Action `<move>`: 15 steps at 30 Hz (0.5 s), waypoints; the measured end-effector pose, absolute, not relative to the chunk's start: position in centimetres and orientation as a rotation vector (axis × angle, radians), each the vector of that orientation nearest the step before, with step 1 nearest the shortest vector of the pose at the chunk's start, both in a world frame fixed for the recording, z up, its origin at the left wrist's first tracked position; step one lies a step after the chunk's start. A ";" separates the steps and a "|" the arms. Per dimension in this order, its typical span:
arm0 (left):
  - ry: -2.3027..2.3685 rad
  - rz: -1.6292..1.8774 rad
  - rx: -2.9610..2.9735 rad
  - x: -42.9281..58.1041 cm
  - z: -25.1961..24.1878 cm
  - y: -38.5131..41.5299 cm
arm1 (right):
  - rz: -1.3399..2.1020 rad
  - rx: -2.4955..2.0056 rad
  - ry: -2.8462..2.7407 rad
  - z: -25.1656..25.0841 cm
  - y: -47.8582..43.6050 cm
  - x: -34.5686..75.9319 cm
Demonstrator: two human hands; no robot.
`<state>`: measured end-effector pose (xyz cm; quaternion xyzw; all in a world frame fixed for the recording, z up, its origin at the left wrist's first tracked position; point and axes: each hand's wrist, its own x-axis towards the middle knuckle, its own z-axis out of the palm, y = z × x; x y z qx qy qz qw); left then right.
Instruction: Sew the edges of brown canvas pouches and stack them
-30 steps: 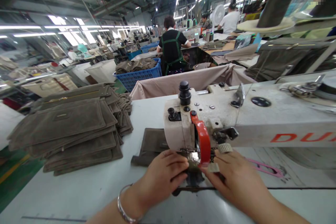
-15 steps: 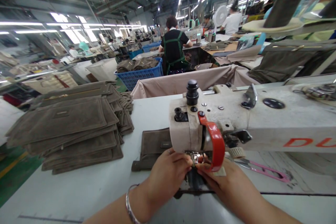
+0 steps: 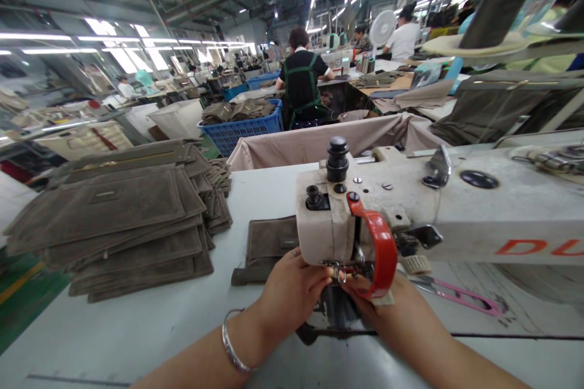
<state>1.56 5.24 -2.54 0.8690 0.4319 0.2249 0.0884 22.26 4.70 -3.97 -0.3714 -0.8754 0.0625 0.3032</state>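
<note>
The sewing machine (image 3: 456, 219) runs sideways, its head pointing left, between the half-curled left hand (image 3: 292, 295) and right hand (image 3: 387, 310), their grip unclear, while a blue basket (image 3: 241, 137) beyond holds brown fabric pieces (image 3: 237, 111).

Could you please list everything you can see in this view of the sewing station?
sewing machine head: one, off-white, on the table before the person
curved guard: one, red, at the machine's front end
work table: one, white, under everything nearby
stacked fabric panels: many, grey-brown, left on the table
single panel: one, grey-brown, beside the machine's front end
thread snips: one pair, pink, right of the machine
plastic crate: one, blue, beyond the table, holding panels
co-worker: one, black top, green apron straps, beyond the crate
left hand: one, at the needle area, silver bangle on wrist
right hand: one, beneath the guard
</note>
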 end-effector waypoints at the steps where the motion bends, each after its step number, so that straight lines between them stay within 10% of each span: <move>1: 1.285 0.669 2.581 1.5 -2.6 5.2 | 0.162 -0.988 -2.316 -4.0 4.7 22.2; 15: 1.341 0.696 2.475 1.2 -4.6 5.4 | 0.150 -0.993 -2.234 -4.9 4.8 22.1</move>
